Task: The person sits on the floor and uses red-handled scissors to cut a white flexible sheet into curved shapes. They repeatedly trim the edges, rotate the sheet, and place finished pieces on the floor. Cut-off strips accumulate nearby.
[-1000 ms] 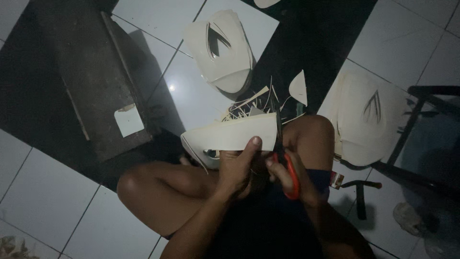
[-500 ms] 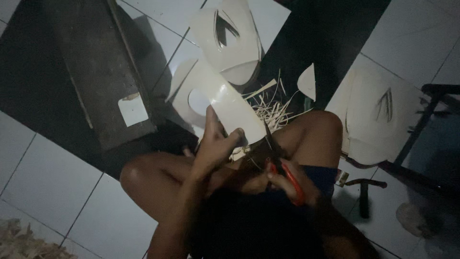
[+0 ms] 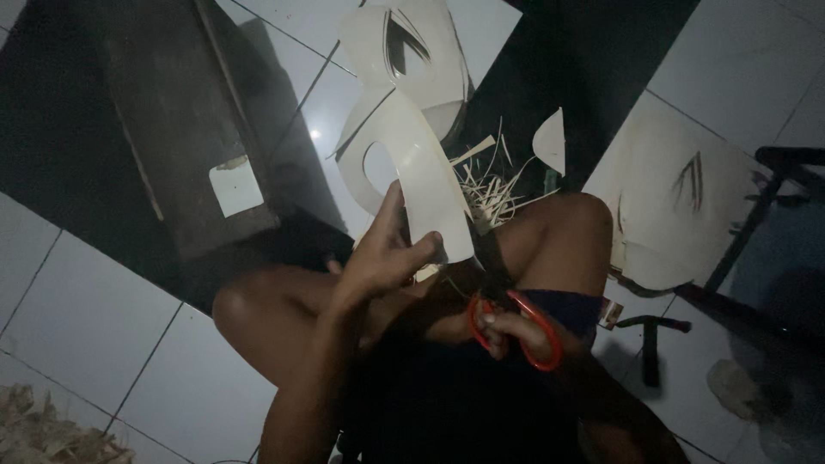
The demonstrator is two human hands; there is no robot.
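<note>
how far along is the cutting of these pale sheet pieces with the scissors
Looks done: one cut pale shape with slits lies on the tiled floor, with a small offcut and thin trimmings by the knee. In hand: the left hand holds a pale piece with a rounded cut-out, while the right hand works the red-handled scissors at its lower edge. Left: probably the large sheet on the right, largely whole.

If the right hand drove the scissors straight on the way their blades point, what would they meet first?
The right hand aims the red-handled scissors up-frame at the pale cut-out sheet held by the left hand. Its lower edge comes first; whether the blades already touch it is unclear in the dark.
</note>
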